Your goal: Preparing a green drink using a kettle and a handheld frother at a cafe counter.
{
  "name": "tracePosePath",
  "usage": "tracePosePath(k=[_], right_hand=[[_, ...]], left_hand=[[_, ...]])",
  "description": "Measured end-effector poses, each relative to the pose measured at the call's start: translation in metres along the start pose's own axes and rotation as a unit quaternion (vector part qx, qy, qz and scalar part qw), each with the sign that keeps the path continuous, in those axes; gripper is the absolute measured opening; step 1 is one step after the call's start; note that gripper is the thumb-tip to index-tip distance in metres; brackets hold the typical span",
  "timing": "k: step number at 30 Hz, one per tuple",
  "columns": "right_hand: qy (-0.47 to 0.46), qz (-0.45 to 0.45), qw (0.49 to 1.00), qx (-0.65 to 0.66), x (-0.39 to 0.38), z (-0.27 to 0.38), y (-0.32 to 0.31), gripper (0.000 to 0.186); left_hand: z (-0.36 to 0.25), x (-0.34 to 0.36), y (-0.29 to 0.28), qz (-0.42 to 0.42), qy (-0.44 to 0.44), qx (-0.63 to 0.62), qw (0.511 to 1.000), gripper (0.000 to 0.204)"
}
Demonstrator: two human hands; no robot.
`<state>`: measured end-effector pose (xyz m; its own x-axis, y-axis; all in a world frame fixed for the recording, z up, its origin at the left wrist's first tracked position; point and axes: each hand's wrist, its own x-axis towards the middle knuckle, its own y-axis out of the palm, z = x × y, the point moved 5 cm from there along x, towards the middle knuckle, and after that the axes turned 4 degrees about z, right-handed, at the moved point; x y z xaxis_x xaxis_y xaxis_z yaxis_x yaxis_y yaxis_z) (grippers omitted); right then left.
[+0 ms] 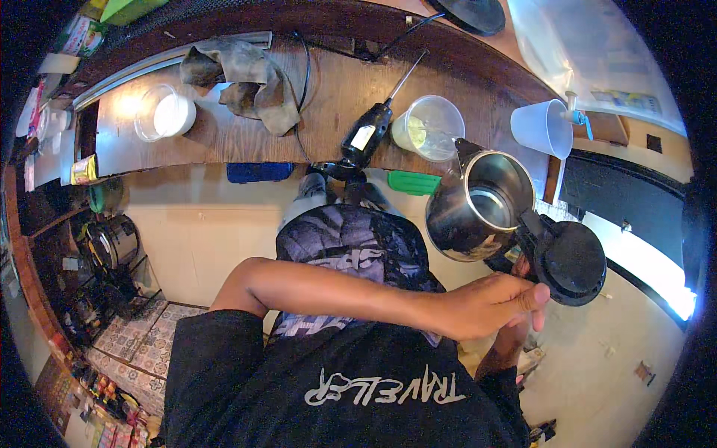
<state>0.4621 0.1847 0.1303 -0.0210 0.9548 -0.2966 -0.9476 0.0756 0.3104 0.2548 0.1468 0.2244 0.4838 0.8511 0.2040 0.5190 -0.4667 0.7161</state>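
Note:
A steel kettle (455, 216), black lid (575, 261) raised, has its spout tilted toward a clear plastic cup (418, 131) with pale yellowish contents on the wooden shelf. My right hand (520, 265) grips the kettle's handle, largely hidden behind my left hand and the lid. My left hand (500, 306) reaches across my body with fingers curled just below the lid; what they hold, if anything, is hidden. A black hand-held whisk or mixer (362, 138) with a metal shaft lies left of the cup.
A translucent cup (538, 128) stands beneath a tap (579, 118) at right. Left along the shelf (328, 89) are a crumpled cloth (261, 108) and a clear container (166, 112) with white contents. A dark cable runs behind the mixer; an appliance (112, 239) sits lower left.

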Motion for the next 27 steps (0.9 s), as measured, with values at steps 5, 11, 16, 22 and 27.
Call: tracePosePath(k=[5, 11, 16, 22, 27], right_hand=[[0.000, -0.001, 1.000, 0.000, -0.001, -0.001, 0.000, 0.061], [-0.002, -0.006, 1.000, 0.004, -0.003, -0.001, 0.000, 0.061], [-0.005, -0.007, 1.000, 0.007, -0.003, -0.002, 0.000, 0.060], [-0.008, -0.008, 1.000, 0.008, -0.004, -0.001, 0.002, 0.060], [-0.010, -0.011, 1.000, 0.009, -0.005, 0.000, 0.002, 0.060]], left_hand=[[0.009, 0.004, 0.001, -0.006, 0.021, -0.010, 1.000, 0.064], [0.005, 0.004, 0.001, -0.009, 0.024, -0.005, 1.000, 0.063], [-0.001, 0.003, 0.000, -0.006, 0.034, -0.013, 0.999, 0.062], [0.000, 0.003, -0.001, -0.001, 0.020, -0.001, 1.000, 0.064], [-0.004, 0.002, -0.002, -0.003, 0.030, -0.003, 1.000, 0.066]])
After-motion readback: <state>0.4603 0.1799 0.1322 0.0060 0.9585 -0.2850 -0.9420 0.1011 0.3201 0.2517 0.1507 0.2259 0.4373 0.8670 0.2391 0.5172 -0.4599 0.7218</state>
